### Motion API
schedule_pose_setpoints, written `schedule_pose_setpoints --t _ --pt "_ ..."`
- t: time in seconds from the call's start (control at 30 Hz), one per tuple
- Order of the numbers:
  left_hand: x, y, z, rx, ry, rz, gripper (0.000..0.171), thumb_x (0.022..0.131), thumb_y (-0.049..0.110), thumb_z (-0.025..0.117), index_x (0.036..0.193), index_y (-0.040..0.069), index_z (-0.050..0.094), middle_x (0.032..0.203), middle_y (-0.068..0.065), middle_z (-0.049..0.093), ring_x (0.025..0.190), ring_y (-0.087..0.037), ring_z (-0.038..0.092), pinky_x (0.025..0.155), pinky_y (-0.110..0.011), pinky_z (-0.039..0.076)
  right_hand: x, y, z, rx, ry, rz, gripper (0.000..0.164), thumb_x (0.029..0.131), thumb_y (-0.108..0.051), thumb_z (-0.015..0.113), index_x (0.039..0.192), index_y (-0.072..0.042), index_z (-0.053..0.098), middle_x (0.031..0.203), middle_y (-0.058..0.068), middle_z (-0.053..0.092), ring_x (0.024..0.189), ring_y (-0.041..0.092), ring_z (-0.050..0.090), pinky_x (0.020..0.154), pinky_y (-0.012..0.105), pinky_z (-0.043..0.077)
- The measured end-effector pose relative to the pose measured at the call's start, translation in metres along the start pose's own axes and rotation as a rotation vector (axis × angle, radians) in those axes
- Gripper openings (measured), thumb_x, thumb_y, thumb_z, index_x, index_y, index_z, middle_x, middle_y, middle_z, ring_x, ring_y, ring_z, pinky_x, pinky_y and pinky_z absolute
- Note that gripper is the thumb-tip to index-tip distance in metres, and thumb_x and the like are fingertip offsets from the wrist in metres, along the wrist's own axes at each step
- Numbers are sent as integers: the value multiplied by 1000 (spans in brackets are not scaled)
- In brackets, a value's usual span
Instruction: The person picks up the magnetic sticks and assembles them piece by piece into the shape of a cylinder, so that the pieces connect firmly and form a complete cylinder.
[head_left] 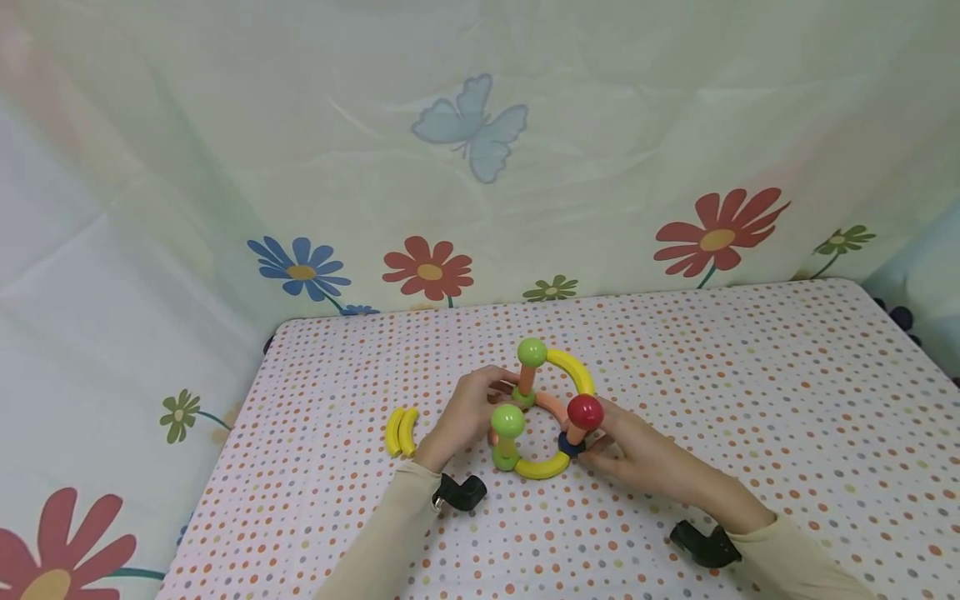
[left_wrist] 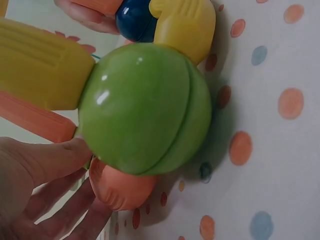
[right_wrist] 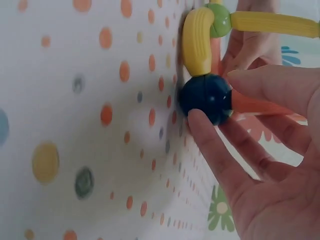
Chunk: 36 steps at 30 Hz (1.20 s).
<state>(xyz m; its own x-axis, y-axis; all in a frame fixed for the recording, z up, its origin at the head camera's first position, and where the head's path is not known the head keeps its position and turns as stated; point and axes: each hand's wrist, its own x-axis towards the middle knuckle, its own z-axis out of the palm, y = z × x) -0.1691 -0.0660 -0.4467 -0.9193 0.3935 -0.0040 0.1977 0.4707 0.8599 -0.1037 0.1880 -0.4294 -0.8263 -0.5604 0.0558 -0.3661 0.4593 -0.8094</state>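
A toy frame of sticks and balls stands between both hands. Its base ring joins yellow (head_left: 542,468) and orange (head_left: 552,406) curved sticks through green (left_wrist: 145,110) and dark blue (right_wrist: 206,99) balls. Three upright sticks carry two light green balls (head_left: 508,421) and a red ball (head_left: 585,412). A yellow curved stick (head_left: 573,369) bridges the far green ball and the red one. My left hand (head_left: 472,408) grips the frame's left far side, its thumb by a green ball. With thumb and fingertips, my right hand (head_left: 637,450) pinches the dark blue ball under the red one.
Two loose yellow curved sticks (head_left: 401,432) lie side by side left of my left hand. The dotted tablecloth (head_left: 750,375) covers the table. Behind it hangs a flowered curtain (head_left: 600,167). Black wrist cameras sit on both wrists.
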Motion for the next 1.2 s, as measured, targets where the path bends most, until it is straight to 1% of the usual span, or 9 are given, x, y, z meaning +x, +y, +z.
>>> schedule_pose_setpoints --t 0.2,0.33,0.43,0.57,0.67,0.73,0.9,1.03,1.2 --pt "0 -2 -1 -30 -20 12 34 91 2 80 124 1 71 123 -12 70 109 -28 70 97 -40 56 -4 1 -2 62 -29 -13 28 91 5 75 113 -9 65 122 10 63 110 25 66 85 29 60" --pt "-4 -4 -6 -14 -14 0 39 91 1 80 129 3 70 126 -12 68 111 -28 70 96 -37 56 -4 0 -15 -27 -33 -22 33 92 7 71 121 -8 65 121 7 64 109 25 64 85 31 60" --pt "-10 -5 -13 28 22 14 41 92 -3 77 132 4 68 129 -13 66 112 -28 69 95 -36 57 -3 -4 -34 -110 42 -30 32 94 8 69 122 -6 66 119 7 66 106 25 65 84 33 59" --pt "-24 -5 -27 129 120 19 39 95 -4 73 132 3 68 129 -15 64 113 -30 67 93 -38 58 5 -18 -60 -155 165 -52 24 99 1 68 122 -5 66 121 9 68 104 25 67 85 31 58" --pt "-33 -6 -36 234 200 -24 36 95 -1 73 130 3 69 127 -16 63 112 -31 64 91 -42 56 19 -34 -73 -170 197 -86 26 100 -6 70 126 -6 66 124 8 68 105 23 67 88 30 56" --pt "-38 -6 -41 308 239 -68 33 96 1 73 129 2 70 125 -17 62 112 -31 61 90 -43 54 30 -43 -76 -182 189 -110 28 99 -8 72 127 -7 66 125 7 68 106 22 67 89 35 56" --pt "-47 -10 -44 455 293 -148 26 94 1 73 120 -2 72 119 -18 63 109 -34 59 87 -46 53 54 -55 -69 -174 111 -133 35 96 -11 77 129 -5 67 126 10 65 109 27 66 90 49 57" --pt "-53 -11 -48 501 290 -191 25 92 0 73 116 -4 73 116 -21 63 106 -35 59 81 -44 54 65 -56 -62 -182 76 -136 37 93 -9 80 128 -5 69 124 10 66 108 27 66 88 49 58" --pt "-59 -7 -56 538 266 -264 26 90 -2 74 116 -3 72 112 -21 62 95 -32 59 66 -38 51 74 -55 -57 -178 67 -158 38 91 -7 82 126 -4 70 122 8 69 106 26 66 91 49 58"
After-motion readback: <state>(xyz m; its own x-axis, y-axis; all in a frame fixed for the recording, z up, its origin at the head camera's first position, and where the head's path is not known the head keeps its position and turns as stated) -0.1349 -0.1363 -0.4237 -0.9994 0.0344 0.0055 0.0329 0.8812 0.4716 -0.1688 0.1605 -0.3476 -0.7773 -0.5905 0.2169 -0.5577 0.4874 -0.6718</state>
